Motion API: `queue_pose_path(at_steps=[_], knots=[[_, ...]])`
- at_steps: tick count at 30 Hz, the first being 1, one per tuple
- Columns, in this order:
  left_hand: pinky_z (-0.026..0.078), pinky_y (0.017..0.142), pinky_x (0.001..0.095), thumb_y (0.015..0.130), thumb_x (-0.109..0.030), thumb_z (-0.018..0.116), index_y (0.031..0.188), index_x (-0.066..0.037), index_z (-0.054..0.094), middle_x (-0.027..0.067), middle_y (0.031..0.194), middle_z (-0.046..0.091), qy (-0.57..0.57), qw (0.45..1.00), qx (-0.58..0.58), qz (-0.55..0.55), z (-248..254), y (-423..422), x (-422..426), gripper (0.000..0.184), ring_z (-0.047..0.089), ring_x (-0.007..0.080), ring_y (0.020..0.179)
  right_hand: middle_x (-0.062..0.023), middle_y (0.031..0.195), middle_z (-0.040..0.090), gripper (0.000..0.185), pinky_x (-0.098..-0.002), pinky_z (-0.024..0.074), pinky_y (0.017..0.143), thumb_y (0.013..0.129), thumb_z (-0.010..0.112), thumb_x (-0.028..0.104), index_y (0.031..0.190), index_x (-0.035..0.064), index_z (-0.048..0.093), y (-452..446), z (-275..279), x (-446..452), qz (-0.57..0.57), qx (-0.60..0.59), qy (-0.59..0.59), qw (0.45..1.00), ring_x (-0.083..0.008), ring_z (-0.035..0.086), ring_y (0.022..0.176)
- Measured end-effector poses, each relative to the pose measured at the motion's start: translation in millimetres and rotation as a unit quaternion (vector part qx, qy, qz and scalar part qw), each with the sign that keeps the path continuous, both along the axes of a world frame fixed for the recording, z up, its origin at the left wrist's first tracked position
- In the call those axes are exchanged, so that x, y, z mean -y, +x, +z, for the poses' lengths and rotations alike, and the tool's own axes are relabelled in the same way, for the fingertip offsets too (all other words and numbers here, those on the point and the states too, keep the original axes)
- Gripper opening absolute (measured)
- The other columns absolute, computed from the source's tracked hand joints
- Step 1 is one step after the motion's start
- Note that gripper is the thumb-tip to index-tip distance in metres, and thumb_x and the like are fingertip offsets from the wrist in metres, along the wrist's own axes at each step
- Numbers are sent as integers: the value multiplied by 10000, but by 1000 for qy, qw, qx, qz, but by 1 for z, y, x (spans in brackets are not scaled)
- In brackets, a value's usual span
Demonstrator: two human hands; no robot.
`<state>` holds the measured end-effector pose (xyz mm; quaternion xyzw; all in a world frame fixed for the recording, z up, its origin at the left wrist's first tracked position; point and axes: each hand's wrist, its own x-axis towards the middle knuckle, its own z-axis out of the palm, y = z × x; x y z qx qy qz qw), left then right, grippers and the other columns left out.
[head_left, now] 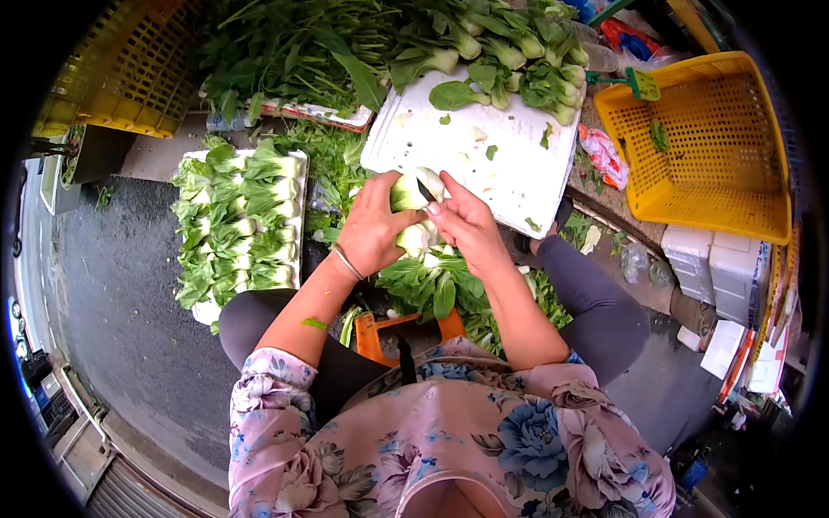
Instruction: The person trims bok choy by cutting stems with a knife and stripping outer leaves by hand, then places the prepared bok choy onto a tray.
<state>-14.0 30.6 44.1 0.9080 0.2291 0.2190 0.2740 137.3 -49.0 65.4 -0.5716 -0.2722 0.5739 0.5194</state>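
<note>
- Left hand (373,226) grasps a bok choy (404,193), near centre toward twelve o'clock.
- Right hand (471,231) holds a dark blade (425,190) against its pale base.
- White board (414,121) at one o'clock bears loose greens (518,56).
- Rows of bok choy (246,227) lie at nine o'clock; yellow basket (708,129), two o'clock.

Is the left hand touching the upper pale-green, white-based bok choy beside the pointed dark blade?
Touching. The head view shows the left hand curled around the bok choy's left side, fingers against it, no gap.
</note>
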Motion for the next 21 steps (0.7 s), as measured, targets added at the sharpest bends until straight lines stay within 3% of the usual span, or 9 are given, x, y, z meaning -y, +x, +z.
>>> queue_pose_path(at_steps=[5, 7, 10, 15, 18, 20, 21], knots=[[386, 873, 425, 501, -51, 696, 957, -140, 656, 212, 1145, 410, 22, 998, 47, 21, -3, 0, 2, 466, 429, 378, 1033, -23, 807, 568, 569, -178, 389, 605, 859, 563, 154, 1314, -59, 297, -3, -4, -3, 13, -5, 36, 999, -39, 483, 703], [389, 868, 425, 498, -54, 707, 958, -141, 656, 213, 1143, 411, 22, 998, 50, 20, -6, -1, 1, 472, 430, 380, 1030, -79, 947, 604, 506, -204, 430, 725, 859, 557, 136, 1283, -55, 358, -5, -8, -4, -16, 1, 66, 998, -78, 530, 848], [394, 860, 423, 491, -60, 725, 958, -144, 657, 212, 1139, 413, 20, 998, 62, 21, -5, -2, 2, 480, 433, 381, 1024, -106, 1051, 593, 450, -222, 417, 822, 855, 561, 133, 1240, -55, 425, -5, -14, -3, -28, 45, 90, 995, -108, 527, 946], [386, 886, 419, 494, -102, 755, 951, -158, 669, 208, 1138, 438, -7, 997, 77, 22, -10, -2, 9, 468, 426, 370, 1060, -101, 1096, 582, 388, -223, 395, 861, 857, 561, 129, 1199, -37, 487, 5, -24, 6, -28, 77, 57, 995, -103, 512, 975], [396, 879, 418, 493, -101, 755, 950, -163, 671, 205, 1137, 441, -12, 995, 94, 12, -7, -2, 9, 469, 436, 369, 1051, -66, 978, 618, 362, -193, 439, 721, 865, 548, 126, 1195, -17, 502, 14, -27, 12, -21, 73, 44, 996, -72, 539, 826], [400, 876, 419, 493, -102, 756, 945, -162, 673, 209, 1140, 439, -21, 995, 100, -8, -6, -2, 10, 464, 441, 375, 1050, -11, 804, 595, 335, -153, 389, 518, 871, 539, 137, 1173, -6, 526, 23, -41, 19, -14, -132, 39, 990, -25, 482, 633], [404, 873, 419, 493, -103, 757, 940, -162, 675, 213, 1144, 438, -29, 994, 107, -25, -6, -2, 11, 459, 445, 380, 1049, -11, 804, 595, 335, -153, 389, 518, 871, 539, 137, 1173, -6, 526, 23, -42, 21, -14, -132, 39, 990, -25, 482, 633]])
